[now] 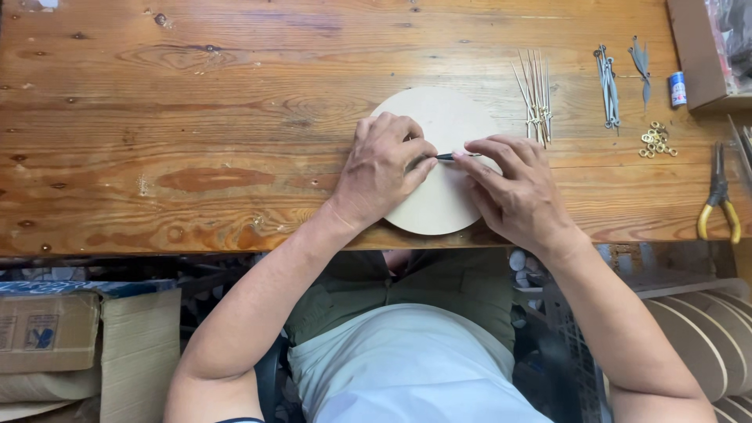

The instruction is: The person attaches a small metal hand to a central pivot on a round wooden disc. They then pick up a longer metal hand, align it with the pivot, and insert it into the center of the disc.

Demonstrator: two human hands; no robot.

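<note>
Resting on a round pale wooden disc (446, 117), both hands meet over its middle. The disc lies at the near edge of the wooden table (196, 157), a bit right of the middle. The left hand (384, 168) is curled, with its fingers closed on one end of a thin dark tool (446, 157). The right hand (513, 184) has its fingertips pinched on the other end of the tool. Just past the disc lie thin pale sticks (535, 98). Farther right are grey metal pins (608, 86) and small gold rings (656, 139). Yellow-handled pliers (719, 196) sit near the right edge, well apart from the hands
</note>
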